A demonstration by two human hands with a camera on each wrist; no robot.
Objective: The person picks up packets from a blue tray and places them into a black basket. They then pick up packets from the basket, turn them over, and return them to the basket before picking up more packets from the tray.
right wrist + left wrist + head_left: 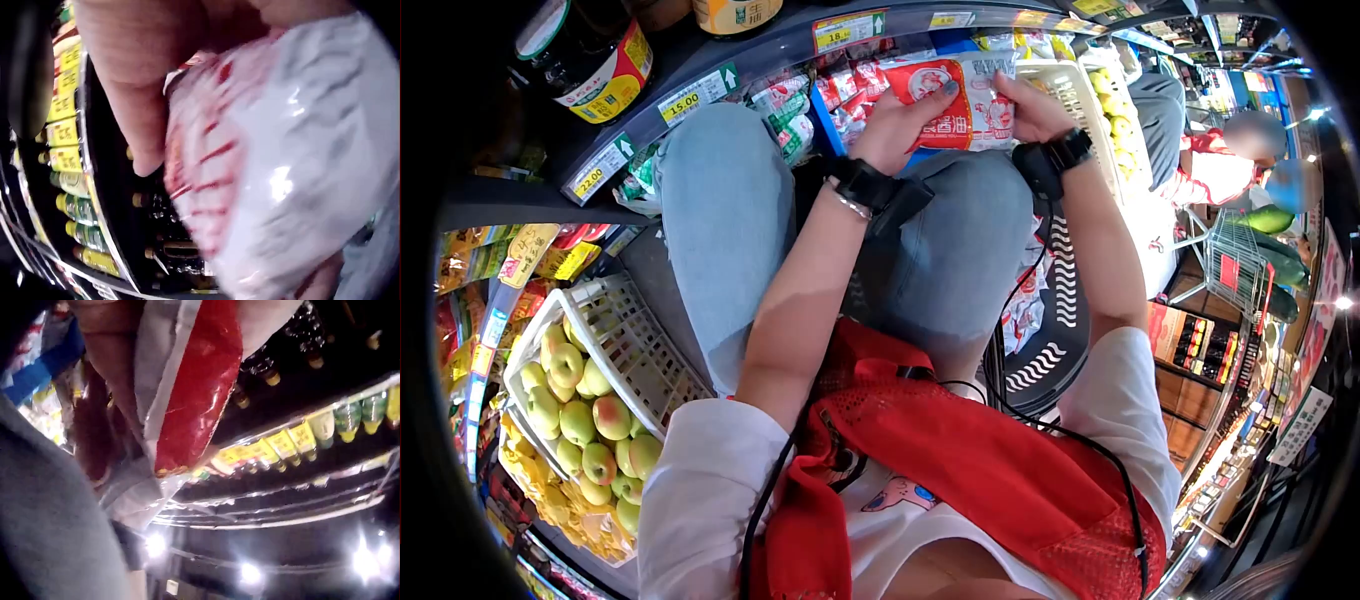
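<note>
A red and white plastic pouch with printed characters is held between both hands above the knees. The left hand grips its left side, thumb across the front. At its right end the right hand pinches the edge. In the left wrist view the pouch shows a red face and a clear edge, with fingers of the left hand around it. The right wrist view has the white, shiny side of the pouch under the fingers of the right hand.
Behind the pouch is a blue-edged box of red and white packets. A white basket of yellow-green fruit stands right, another basket left. Shelf edge with price tags and jars runs above; a shopping cart and people are at right.
</note>
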